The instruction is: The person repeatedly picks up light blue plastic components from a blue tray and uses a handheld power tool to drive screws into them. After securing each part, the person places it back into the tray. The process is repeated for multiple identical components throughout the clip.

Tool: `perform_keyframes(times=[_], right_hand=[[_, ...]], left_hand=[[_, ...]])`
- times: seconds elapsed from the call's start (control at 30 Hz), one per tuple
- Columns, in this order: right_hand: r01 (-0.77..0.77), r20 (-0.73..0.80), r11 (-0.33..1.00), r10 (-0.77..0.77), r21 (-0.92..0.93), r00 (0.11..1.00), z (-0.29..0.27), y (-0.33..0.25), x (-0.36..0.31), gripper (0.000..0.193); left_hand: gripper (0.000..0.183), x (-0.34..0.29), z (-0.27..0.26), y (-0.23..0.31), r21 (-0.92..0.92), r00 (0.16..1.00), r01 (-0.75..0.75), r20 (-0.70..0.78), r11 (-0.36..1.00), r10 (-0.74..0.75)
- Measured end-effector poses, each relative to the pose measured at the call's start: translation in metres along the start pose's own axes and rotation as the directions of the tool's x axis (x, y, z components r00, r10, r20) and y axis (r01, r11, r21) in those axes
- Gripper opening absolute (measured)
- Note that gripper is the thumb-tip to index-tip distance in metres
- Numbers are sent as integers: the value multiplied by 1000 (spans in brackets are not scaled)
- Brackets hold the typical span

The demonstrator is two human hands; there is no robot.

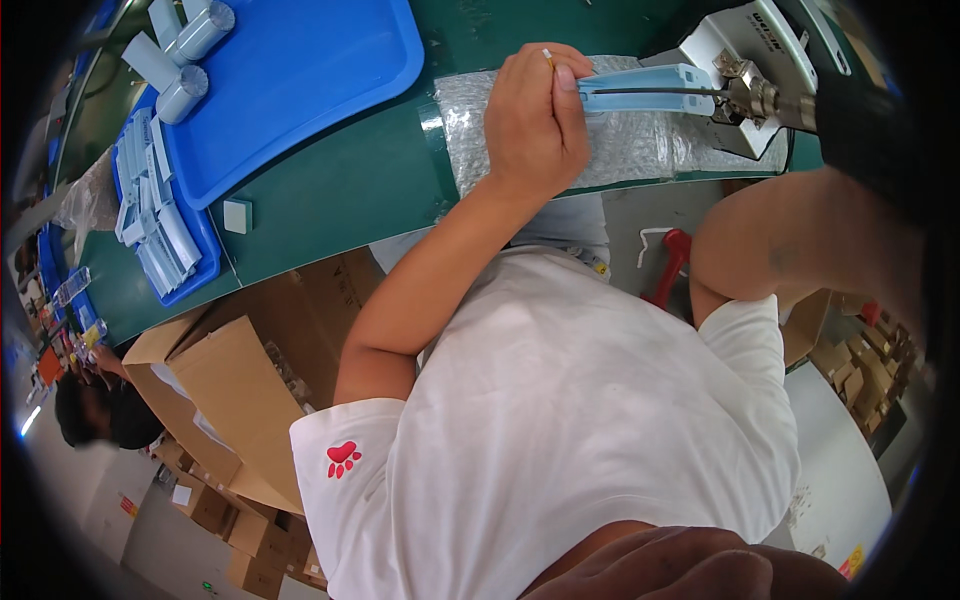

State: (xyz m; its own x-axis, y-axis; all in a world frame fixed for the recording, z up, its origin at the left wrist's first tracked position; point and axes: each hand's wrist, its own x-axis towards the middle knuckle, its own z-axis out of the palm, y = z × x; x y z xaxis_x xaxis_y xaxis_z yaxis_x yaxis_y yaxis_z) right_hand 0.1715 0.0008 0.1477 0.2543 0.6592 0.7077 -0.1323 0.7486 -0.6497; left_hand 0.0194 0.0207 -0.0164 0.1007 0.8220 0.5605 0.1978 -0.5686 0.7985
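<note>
One light-blue plastic strip (648, 82), seemingly mid-work, gripped in the person's left hand (535, 125) above bubble wrap (625, 152), its right end by a metal tool tip (748, 94); right hand hidden, state unknowable; similar pieces (172, 240) in the small blue tray (207, 262), finished or waiting unclear.

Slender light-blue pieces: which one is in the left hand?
The long piece reaching from the left hand toward the metal fitting, over bubble wrap; the other slender pieces lie in the small blue tray.
</note>
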Motion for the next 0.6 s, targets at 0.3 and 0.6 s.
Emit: perform_keyframes(times=[0.3, 0.6], right_hand=[[7, 33, 1000, -6, -12, 999, -10, 5, 24, 74], [-2, 57, 1000, 2, 1, 998, -9, 9, 24, 81]], left_hand=[[22, 0, 0, 2, 19, 1000, 13, 2, 1000, -14], [22, 0, -2, 3, 16, 999, 41, 16, 999, -41]])
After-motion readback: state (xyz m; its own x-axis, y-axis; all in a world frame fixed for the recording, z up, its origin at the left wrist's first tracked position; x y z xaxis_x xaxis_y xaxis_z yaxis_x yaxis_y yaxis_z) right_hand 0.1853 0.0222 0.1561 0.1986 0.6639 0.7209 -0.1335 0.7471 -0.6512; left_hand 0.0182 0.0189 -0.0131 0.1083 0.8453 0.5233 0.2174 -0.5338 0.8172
